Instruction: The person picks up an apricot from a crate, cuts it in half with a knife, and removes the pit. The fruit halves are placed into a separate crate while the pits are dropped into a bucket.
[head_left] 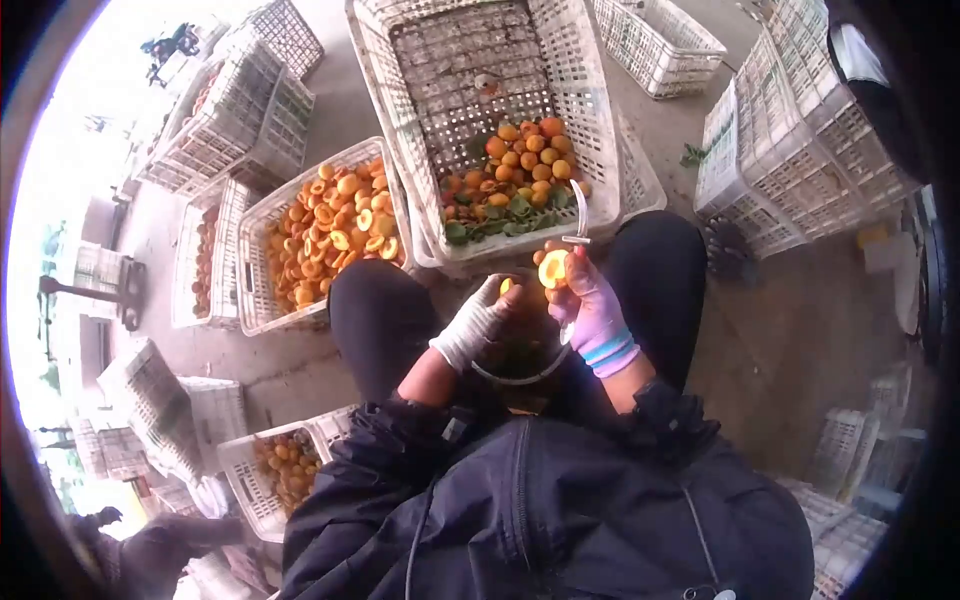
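My left hand (472, 328), in a white fingerless-tipped glove, is closed on an apricot half (507, 286) that shows beside the thumb. Close by on the right, my right hand (592, 305) wears a lilac glove with a blue-striped cuff. Its fingers grip another apricot half (552, 269), the hollowed cut face turned up. A thin curved white tool (581, 208) with a metal crosspiece sticks up from the same hand. Below both hands, between my knees, is a dark bucket with a pale wire handle (525, 381); its inside is mostly hidden.
Ahead stands a tilted white crate (606, 150) with whole apricots (530, 158) and leaves at its near end. To its left, another crate (247, 270) holds many apricot halves (330, 225). More apricots lie in a crate (240, 468) at lower left. Stacked crates (790, 150) rise at right.
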